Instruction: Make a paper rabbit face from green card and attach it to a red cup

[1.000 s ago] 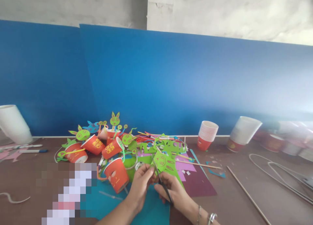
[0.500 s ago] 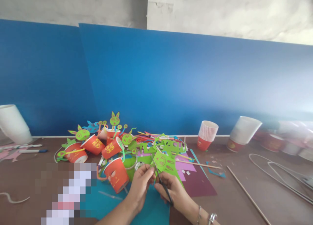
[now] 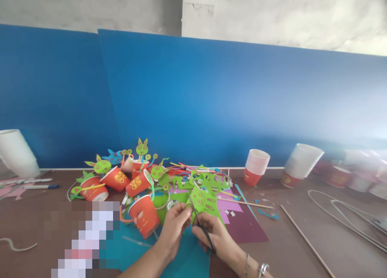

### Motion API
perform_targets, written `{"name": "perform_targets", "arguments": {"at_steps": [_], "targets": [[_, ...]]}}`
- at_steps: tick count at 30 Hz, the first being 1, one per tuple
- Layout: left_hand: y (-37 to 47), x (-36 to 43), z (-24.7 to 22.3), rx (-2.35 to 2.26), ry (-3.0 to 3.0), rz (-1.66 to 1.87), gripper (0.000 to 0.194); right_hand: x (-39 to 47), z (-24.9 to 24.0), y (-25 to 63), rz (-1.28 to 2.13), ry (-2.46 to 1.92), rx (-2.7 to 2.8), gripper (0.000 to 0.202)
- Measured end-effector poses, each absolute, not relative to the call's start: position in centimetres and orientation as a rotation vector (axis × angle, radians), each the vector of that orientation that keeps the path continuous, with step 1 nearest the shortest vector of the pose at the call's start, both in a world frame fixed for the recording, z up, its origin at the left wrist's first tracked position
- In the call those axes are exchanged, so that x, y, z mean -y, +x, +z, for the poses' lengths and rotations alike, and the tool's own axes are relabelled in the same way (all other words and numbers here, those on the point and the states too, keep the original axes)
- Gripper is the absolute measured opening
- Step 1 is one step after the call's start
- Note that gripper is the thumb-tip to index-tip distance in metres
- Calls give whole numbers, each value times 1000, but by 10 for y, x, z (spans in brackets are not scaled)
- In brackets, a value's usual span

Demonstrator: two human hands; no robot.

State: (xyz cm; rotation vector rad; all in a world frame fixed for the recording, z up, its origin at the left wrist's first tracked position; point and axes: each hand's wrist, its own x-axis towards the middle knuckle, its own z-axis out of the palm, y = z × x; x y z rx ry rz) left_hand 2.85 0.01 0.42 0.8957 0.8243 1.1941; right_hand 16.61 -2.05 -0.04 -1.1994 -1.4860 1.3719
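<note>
My right hand [image 3: 213, 229] is closed around black-handled scissors [image 3: 205, 231], whose blades point up and to the left. Close beside it, my left hand [image 3: 177, 221] pinches a small green paper piece [image 3: 189, 206] near the blades. Just past the hands lies green paper [image 3: 198, 198] with a drawn animal face and ears. Left of my left hand, an orange paper cup [image 3: 144, 216] leans over. Under both wrists a teal sheet [image 3: 187, 258] is spread on the table.
Several decorated orange cups [image 3: 115, 178] with green paper animal heads are piled at left. Stacked cups [image 3: 253, 176] stand at the back right, near a larger white stack [image 3: 302, 161]. A wooden stick [image 3: 305, 239] and cables [image 3: 347, 215] lie at right. Markers [image 3: 40, 186] rest far left.
The scissors and my right hand have shifted very slightly. My left hand keeps its pinch in nearly the same place. Everything else looks the same.
</note>
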Motion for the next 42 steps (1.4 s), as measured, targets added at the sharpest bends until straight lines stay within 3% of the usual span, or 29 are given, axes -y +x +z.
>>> {"name": "perform_targets", "arguments": {"at_steps": [42], "targets": [[28, -3, -3, -807, 848, 1214, 28, 19, 0, 168, 1375, -1250, 1514, 33]]}}
